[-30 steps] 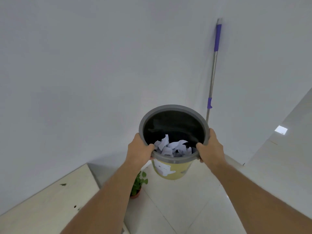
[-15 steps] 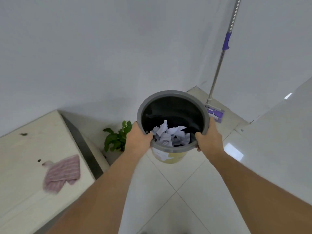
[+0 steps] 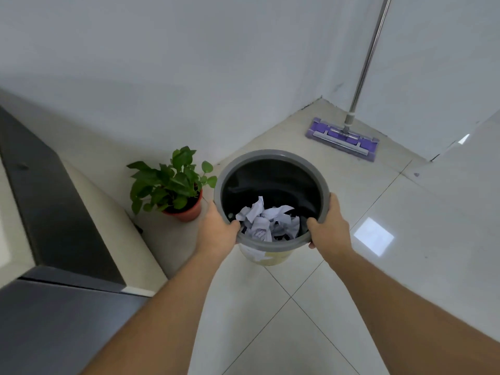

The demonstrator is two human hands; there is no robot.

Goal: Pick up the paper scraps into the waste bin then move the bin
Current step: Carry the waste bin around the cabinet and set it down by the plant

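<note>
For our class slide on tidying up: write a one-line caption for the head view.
Both hands, left hand and right hand, grip the waste bin of paper scraps.

The view tipped steadily downward over the last second: a second ago the bare wall filled most of the frame, and by now the tiled floor [image 3: 270, 320] took up the lower half. The waste bin [image 3: 270, 155] sat lower in the picture than before and hung just beside the potted plant [image 3: 173, 182], which had been half hidden behind the left forearm and then showed whole. The mop [image 3: 342, 138], seen earlier only as a handle against the wall, showed its purple head flat on the floor. The striped cloth on the counter [image 3: 16, 239] dropped out of view.
</note>
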